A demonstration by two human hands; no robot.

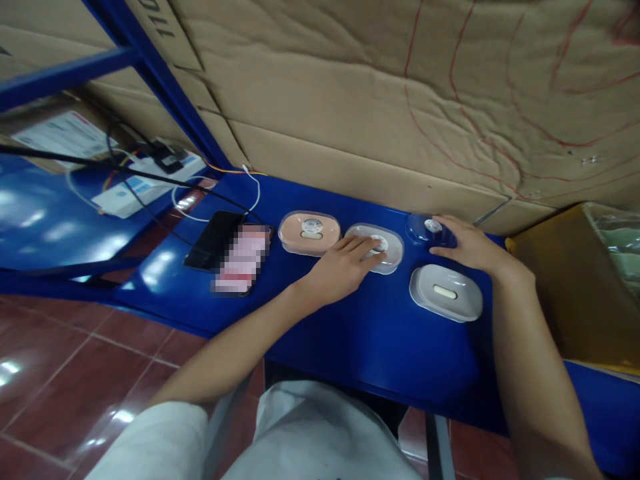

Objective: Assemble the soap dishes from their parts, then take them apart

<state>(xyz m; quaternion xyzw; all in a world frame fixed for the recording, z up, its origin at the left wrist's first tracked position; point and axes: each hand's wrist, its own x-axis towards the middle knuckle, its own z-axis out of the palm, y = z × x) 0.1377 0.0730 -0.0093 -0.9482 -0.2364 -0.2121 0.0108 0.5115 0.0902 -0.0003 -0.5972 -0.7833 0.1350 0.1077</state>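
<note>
The spread left hand [340, 268] rests on the white oval plastic box [394, 251], likely steadying it; right of it, the spread right hand [470, 245] cups a transparent oval plastic lid [418, 231].

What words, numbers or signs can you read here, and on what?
"110" (last digit cut off): brown cardboard strip, upper left.
Too small to read: round white stickers on peach oval plastic box, pale grey one, clear plastic cover.
Too blurred: white paper label on brown carton, left.
Pixelated: pink phone screen.

This looks like a stockroom or packing area: blue metal racking [154, 81], tall cardboard [320, 87], a carton [545, 280] of plastic-wrapped goods.
</note>
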